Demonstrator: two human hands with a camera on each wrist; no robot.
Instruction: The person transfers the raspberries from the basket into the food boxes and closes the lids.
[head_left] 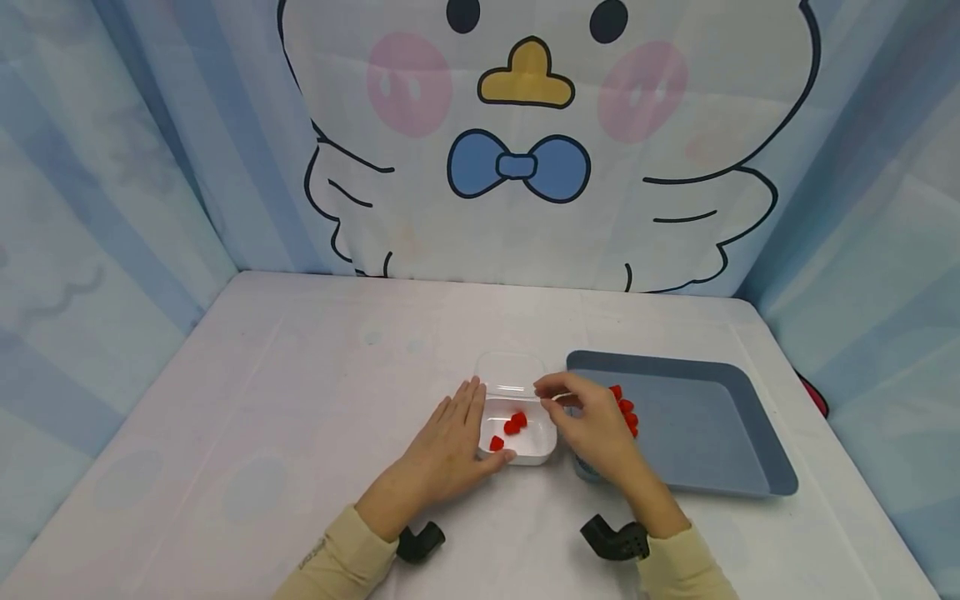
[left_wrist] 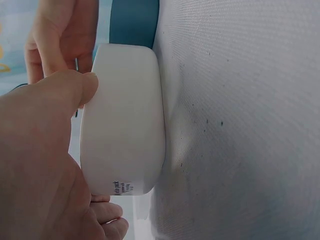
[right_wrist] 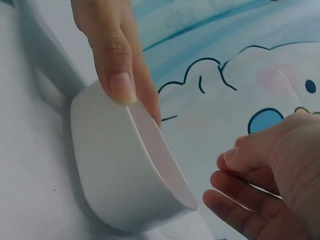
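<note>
In the head view, a white plastic box (head_left: 536, 454) stands on the table with its clear lid (head_left: 512, 372) folded back. Three small red pieces (head_left: 512, 427) show inside it; the rearmost looks blurred. My left hand (head_left: 447, 437) holds the box: fingers lie along its left side and the thumb hooks over the front rim. The left wrist view has that thumb (left_wrist: 82, 87) pressed on the rim. Above the box's right edge hovers my right hand (head_left: 592, 421), its fingers loosely bent. In the right wrist view nothing shows between those fingers (right_wrist: 240, 195).
A blue-grey tray (head_left: 690, 417) lies to the right of the box. On its left part, several more red pieces (head_left: 627, 406) sit partly hidden behind my right hand. Printed curtains (head_left: 517, 233) enclose the white table (head_left: 300, 375) at the back and sides.
</note>
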